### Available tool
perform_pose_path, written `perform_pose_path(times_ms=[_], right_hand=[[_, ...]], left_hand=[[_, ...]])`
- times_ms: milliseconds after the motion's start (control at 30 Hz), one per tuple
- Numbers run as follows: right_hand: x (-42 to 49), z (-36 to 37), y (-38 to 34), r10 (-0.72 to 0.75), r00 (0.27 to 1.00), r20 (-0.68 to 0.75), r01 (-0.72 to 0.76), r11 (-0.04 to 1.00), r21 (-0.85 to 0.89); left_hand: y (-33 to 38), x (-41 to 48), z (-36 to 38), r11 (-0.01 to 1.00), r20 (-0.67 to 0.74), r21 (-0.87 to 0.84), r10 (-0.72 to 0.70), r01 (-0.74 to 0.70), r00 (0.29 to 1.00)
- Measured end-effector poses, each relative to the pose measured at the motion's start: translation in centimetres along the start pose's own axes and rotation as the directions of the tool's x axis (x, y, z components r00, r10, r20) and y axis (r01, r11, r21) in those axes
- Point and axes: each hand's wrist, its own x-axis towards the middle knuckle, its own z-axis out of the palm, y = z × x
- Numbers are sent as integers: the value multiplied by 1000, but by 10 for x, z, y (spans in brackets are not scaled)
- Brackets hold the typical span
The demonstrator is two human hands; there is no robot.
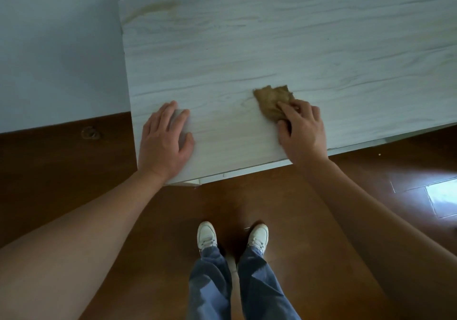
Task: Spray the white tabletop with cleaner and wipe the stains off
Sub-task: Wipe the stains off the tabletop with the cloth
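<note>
- Head view, tabletop (296, 35): white wood-grain board seen from above, filling the upper and right part of the frame; wall (49, 47) to its left, brown floor (272, 196) below.
- L hand (165, 139): flat on the tabletop near the front-left corner, fingers straight and slightly spread. It holds nothing and appears to brace the board.
- R hand (301, 131): on the tabletop near the front edge, approx. centre. The fingers lie over a cloth (270, 101) with the thumb tucked at its near edge, so the cloth is gripped and pressed down.
- Cloth: brown and crumpled, in contact w/ the surface; its far part sticks out beyond the fingertips.
- Stain (158, 7): brownish smear near the far-left corner, well apart from the cloth, not yet wiped.
- Sprayer: none in view. Wetness on the surface cannot be told from this frame.
- Progress (judgement): wiping stage, under way at the front-centre zone. The area around the cloth looks free of obvious marks.
- Left to do (judgement): take the cloth to the far-left smear, then check the rest of the board, incl. the right side, which runs out of frame.
- Shoes (232, 235): white pair, standing on the floor just before the front edge.
</note>
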Motion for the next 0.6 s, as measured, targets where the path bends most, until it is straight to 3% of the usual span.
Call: perform_pose_path(times_ms=[133, 367, 600], right_hand=[[-21, 2, -20, 12, 997, 71, -7, 998, -61], [-28, -11, -9, -241, 954, 178, 233, 970, 65], [-2, 2, 3, -425, 892, 155, 429, 903, 10]], left_hand=[[1, 0, 0, 1000, -2, 3, 0, 0, 1000], [0, 0, 1, 1000, 11, 14, -8, 8, 1000], [1, 1, 1, 999, 20, 19, -30, 29, 999]])
